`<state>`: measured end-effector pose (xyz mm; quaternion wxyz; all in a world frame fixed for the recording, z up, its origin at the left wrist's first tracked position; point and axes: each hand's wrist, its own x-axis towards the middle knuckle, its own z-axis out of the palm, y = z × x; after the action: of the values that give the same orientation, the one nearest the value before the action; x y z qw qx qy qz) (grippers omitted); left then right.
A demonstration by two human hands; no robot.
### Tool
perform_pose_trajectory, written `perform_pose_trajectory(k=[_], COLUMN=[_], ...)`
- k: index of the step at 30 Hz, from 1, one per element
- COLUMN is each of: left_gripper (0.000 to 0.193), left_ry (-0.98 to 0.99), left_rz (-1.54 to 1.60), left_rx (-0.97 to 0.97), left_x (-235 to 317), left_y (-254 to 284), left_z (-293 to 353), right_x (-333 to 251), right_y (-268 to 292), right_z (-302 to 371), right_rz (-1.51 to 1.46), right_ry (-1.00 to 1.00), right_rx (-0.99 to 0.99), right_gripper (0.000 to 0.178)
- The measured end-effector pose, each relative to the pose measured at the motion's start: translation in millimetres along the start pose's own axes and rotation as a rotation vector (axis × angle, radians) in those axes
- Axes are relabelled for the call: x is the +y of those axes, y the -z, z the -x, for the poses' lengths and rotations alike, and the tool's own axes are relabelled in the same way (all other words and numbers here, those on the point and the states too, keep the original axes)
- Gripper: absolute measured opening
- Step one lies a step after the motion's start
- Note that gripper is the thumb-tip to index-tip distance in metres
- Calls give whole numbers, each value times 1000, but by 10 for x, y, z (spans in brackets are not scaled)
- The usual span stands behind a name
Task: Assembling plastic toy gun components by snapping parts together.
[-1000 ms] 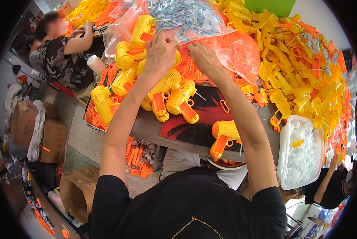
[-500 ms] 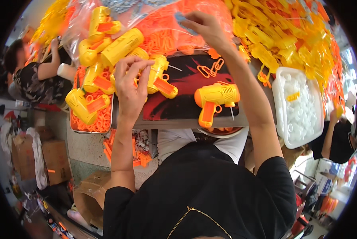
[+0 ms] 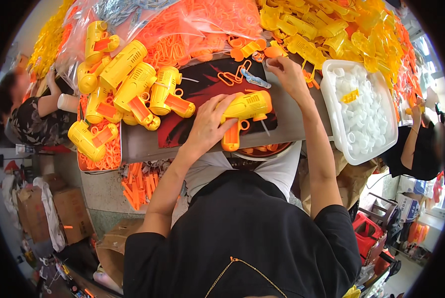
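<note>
My left hand (image 3: pixel 207 124) is closed over the rear end of a yellow toy gun (image 3: pixel 249 106) with an orange handle. The toy lies on its side on a black and red mat (image 3: pixel 175 131), a thin pale stick poking out below its body. Just beyond it lies a small blue-and-white packet (image 3: pixel 255 78), beside several linked orange loops (image 3: pixel 230 78). My right hand (image 3: pixel 288 74) is at the far right of the mat with its fingertips drawn together, close to some loose orange parts (image 3: pixel 274 50). Whatever sits between those fingertips is too small to make out.
More yellow toy guns (image 3: pixel 133 89) are piled on the left, partly over a tray of orange rings (image 3: pixel 105 158). Bagged orange parts (image 3: pixel 207 25) and a heap of yellow shells (image 3: pixel 322 30) fill the back. A white tub (image 3: pixel 326 111) of white caps stands right. Other people sit at both sides.
My left hand has come down and right onto the toy gun. My right hand has moved toward me and right; the blue packet it held now lies on the mat.
</note>
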<state>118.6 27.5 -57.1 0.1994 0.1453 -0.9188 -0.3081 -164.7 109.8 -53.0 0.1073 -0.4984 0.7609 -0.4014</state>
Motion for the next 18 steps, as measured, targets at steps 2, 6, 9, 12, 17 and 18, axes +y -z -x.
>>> perform_pose_trajectory(k=[2,6,9,12,17,18], left_gripper=[62,62,62,62,61,61], left_ry=[41,139,153,152,108,146], left_rz=[35,17,21,-7,5,-7], left_rx=[67,149,195,240,210,200], left_x=[-27,-11,-38,-12,21,66], left_y=[49,106,43,-26,-34,-50], left_z=[138,315,328,323,206,241], right_x=[-9,23,22,-25,-123,-142], right_y=[95,105,11,-102,-133,-149], right_z=[88,242,231,220,152,225], right_rz=[-74,-18,-39,40,4,4], right_ry=[-4,-27,55,112,158,166], right_rx=[26,-125,-92,-57,-93,-136], right_gripper=[21,18,17,18,17,17])
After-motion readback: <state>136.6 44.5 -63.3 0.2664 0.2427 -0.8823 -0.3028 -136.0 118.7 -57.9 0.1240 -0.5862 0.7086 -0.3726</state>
